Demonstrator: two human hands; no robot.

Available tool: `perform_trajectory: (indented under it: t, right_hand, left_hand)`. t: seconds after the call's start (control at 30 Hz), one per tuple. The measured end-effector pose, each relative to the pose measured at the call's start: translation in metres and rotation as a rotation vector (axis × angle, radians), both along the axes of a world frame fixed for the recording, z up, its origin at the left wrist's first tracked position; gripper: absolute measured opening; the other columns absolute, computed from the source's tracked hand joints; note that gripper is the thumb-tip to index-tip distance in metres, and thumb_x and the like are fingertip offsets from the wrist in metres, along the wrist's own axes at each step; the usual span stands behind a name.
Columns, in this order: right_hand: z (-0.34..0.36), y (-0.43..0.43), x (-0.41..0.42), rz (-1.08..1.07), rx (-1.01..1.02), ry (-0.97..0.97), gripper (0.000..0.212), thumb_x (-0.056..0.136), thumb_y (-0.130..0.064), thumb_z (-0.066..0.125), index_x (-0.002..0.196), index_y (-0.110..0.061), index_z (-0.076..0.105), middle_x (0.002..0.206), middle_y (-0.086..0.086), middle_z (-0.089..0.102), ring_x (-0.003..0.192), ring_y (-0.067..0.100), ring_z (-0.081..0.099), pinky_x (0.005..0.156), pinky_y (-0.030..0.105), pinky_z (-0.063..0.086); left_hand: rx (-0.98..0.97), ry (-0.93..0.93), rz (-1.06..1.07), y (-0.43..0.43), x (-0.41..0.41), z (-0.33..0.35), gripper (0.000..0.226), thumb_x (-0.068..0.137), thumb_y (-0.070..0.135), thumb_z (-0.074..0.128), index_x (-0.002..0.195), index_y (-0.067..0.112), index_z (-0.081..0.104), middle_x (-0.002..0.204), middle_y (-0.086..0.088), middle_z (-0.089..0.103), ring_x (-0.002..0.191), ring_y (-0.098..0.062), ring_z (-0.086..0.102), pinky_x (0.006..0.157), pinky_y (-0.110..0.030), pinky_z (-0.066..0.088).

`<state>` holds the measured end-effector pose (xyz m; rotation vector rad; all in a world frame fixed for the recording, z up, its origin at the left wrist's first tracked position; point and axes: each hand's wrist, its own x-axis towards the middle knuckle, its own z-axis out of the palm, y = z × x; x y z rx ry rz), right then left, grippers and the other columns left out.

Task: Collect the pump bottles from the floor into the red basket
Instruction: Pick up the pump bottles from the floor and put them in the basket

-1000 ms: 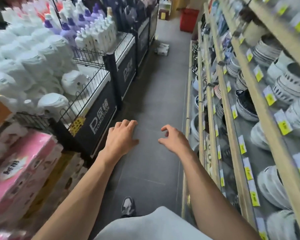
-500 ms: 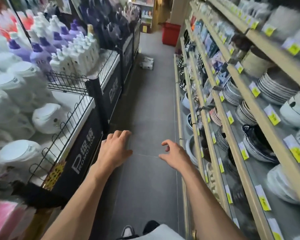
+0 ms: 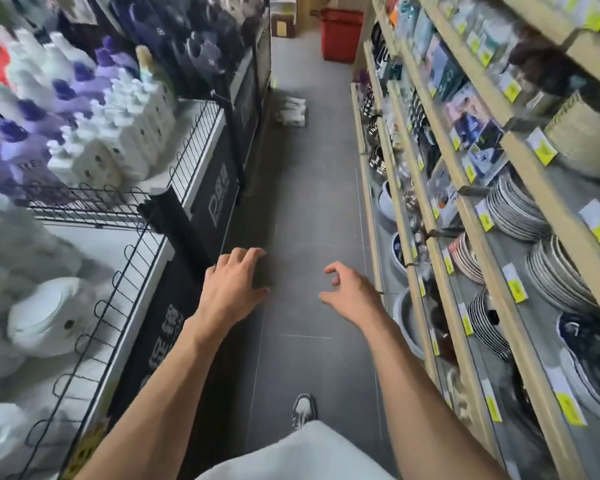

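Observation:
Several white pump bottles (image 3: 291,110) lie in a small heap on the grey aisle floor, far ahead near the left display stands. The red basket (image 3: 340,34) stands on the floor at the far end of the aisle, beyond the bottles. My left hand (image 3: 234,285) and my right hand (image 3: 349,294) are stretched out in front of me above the floor. Both hold nothing, and their fingers hang loosely curled. Both hands are well short of the bottles.
Black promotion stands (image 3: 219,199) with wire rails line the left side, loaded with white and purple bottles (image 3: 118,133). Wooden shelves (image 3: 440,244) with plates, bowls and yellow price tags run along the right. The grey floor aisle (image 3: 312,209) runs between them. My shoe (image 3: 303,410) is below.
I have moved forward along the aisle; the bottles on the floor and the red basket are closer. Both hands keep the same loose pose in front of me.

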<state>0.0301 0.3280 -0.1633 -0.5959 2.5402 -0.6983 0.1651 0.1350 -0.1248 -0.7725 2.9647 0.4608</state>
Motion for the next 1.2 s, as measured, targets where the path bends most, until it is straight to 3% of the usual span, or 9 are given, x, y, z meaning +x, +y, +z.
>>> perform_trajectory:
  t: [0.3, 0.73, 1.2]
  right_hand:
    - [-0.002, -0.084, -0.144, 0.031, 0.012, -0.020, 0.049, 0.086, -0.032, 0.073, 0.131, -0.032, 0.053, 0.113, -0.008, 0.059, 0.108, 0.021, 0.058, 0.085, 0.033, 0.049]
    - [-0.005, -0.239, -0.366, 0.011, 0.138, 0.011, 0.051, 0.087, -0.030, 0.073, 0.134, -0.030, 0.053, 0.126, -0.005, 0.062, 0.118, 0.021, 0.057, 0.090, 0.033, 0.046]
    - [-0.019, -0.357, -0.606, -0.014, 0.100, 0.002, 0.052, 0.085, -0.031, 0.074, 0.133, -0.029, 0.054, 0.120, -0.005, 0.061, 0.113, 0.022, 0.057, 0.090, 0.034, 0.049]
  left_hand:
    - [0.014, -0.023, 0.002, -0.079, -0.149, -0.011, 0.075, 0.085, 0.044, 0.075, 0.149, 0.033, 0.037, 0.142, 0.000, 0.047, 0.130, -0.028, 0.046, 0.104, -0.046, 0.042]
    - [0.040, -0.033, -0.106, -0.235, -0.396, -0.029, 0.078, 0.084, 0.045, 0.076, 0.149, 0.034, 0.035, 0.147, 0.001, 0.043, 0.134, -0.029, 0.044, 0.106, -0.046, 0.040]
    - [0.043, -0.020, -0.022, -0.357, -0.622, -0.029, 0.074, 0.085, 0.038, 0.075, 0.149, 0.031, 0.039, 0.147, 0.000, 0.043, 0.136, -0.029, 0.041, 0.109, -0.046, 0.038]
